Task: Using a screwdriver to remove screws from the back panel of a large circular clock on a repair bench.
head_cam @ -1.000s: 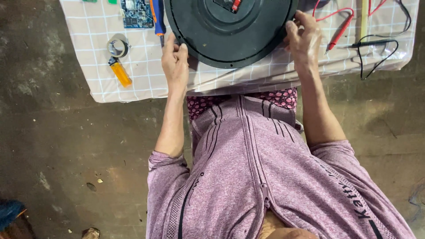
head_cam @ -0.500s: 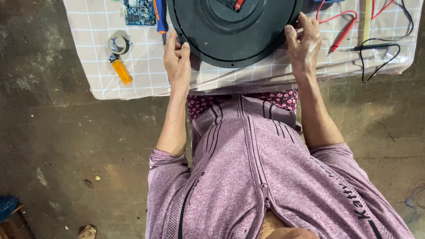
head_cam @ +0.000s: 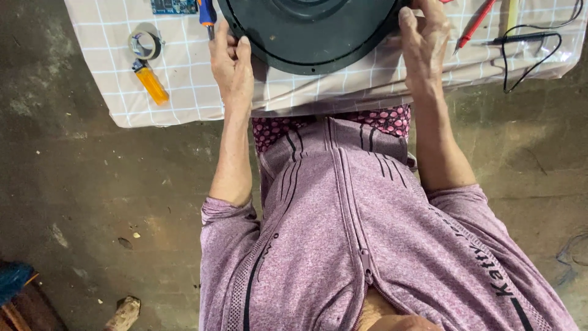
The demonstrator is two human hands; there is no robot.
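A large round black disc-shaped housing [head_cam: 312, 30] lies on a table covered with a white checked cloth [head_cam: 184, 86], its far part cut off by the top of the view. My left hand [head_cam: 231, 64] grips the disc's left rim, fingers curled over the edge. My right hand [head_cam: 422, 40] holds the right rim the same way. Both forearms reach forward from my purple zipped jacket.
Left of the disc lie a roll of tape [head_cam: 144, 44], a small orange tool [head_cam: 150, 84], a blue-handled screwdriver [head_cam: 206, 13] and a blue circuit board [head_cam: 173, 6]. Red and black probe leads [head_cam: 520, 43] lie at the right. Bare concrete floor [head_cam: 92, 202] surrounds me.
The view has tilted down a little, so the table sits higher in frame. Both hands keep their hold on the disc's rim.
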